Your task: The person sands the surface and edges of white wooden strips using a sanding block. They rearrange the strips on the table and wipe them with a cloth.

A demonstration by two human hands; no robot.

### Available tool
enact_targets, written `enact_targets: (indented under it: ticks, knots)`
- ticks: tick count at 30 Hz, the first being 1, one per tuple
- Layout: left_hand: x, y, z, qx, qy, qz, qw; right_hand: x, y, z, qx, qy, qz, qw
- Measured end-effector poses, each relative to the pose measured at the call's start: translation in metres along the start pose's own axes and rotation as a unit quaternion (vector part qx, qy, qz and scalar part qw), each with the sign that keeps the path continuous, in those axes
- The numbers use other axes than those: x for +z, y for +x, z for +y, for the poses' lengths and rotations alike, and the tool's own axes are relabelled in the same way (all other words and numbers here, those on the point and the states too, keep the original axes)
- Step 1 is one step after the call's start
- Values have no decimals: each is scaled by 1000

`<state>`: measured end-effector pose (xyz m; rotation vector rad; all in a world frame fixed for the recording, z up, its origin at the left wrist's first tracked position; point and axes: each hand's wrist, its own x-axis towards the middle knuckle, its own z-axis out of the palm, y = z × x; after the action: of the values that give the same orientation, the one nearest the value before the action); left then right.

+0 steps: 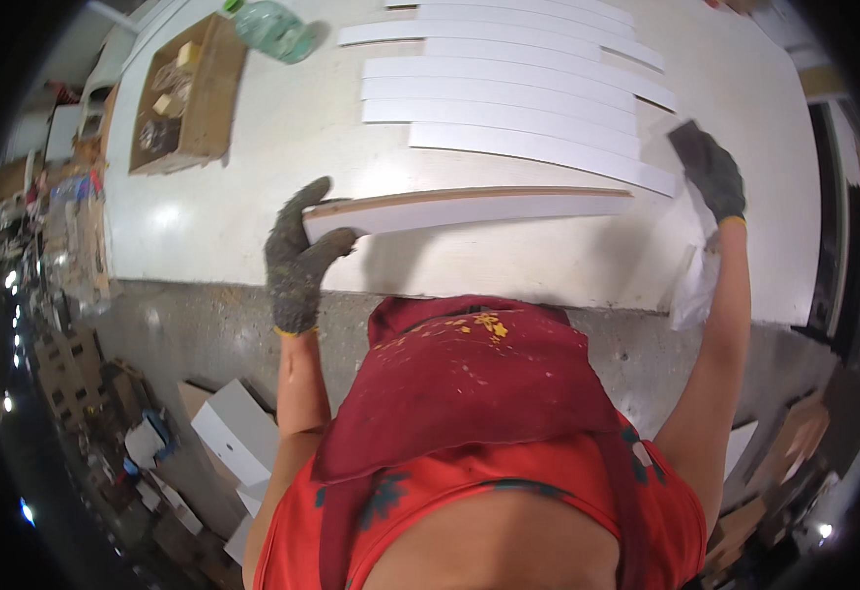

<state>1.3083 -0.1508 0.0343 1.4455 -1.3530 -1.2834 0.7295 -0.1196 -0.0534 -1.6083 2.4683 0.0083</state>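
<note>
Simply plain white board [489,207], left hand [300,254] gripping

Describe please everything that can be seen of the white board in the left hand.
The white board is long and narrow, with a smooth white face toward the person and a brown, wood-like long edge facing up. It stands on edge, running left to right, nearer the person than the white strips on the table. The gloved left hand grips its left end; its right end is free. Whether its lower edge touches the table is unclear.
</note>
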Motion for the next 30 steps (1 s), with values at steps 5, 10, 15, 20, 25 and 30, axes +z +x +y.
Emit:
enact_targets:
  ticks: [5,10,15,20,25,30]
  knots:
    - [11,3,1,-11,-33,10,999,9,-35,-18,-124,324,188,919]
    - [18,6,12,7,-57,-21,998,-21,-106,-187,-314,306,255,862]
    - [18,9,14,124,56,-22,990,-47,-152,-335,-418,372,175,810]
    - [-3,5,-28,158,40,72,984,-19,-162,-387,-436,319,305,784]
    - [7,6,2,101,-45,15,994,-4,-168,-342,-362,317,317,817]
    - [-2,15,-9,61,-68,25,996,74,-126,-209,-215,221,403,862]
